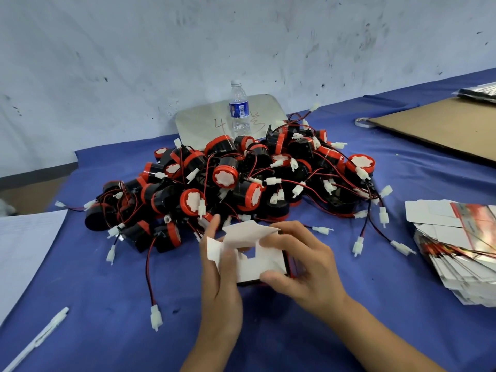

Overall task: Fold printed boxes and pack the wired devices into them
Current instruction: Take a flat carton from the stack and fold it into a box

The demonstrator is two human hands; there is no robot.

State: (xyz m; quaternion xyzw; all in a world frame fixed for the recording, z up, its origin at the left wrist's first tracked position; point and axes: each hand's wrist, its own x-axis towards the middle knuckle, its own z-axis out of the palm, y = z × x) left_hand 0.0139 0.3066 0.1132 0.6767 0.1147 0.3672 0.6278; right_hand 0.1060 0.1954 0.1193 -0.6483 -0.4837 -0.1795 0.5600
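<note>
White box (253, 269), flaps splayed, pinched between my left hand (222, 287) and right hand (306, 267), fingers curled; devices (230, 175) heaped just behind, flat boxes (456, 251) right.

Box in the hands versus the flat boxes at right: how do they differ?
The box is opened up, white flaps raised; the flat boxes lie collapsed in a fanned stack. The box is held by the left hand and right hand; the flat boxes rest untouched on the table. Both are white card.
</note>
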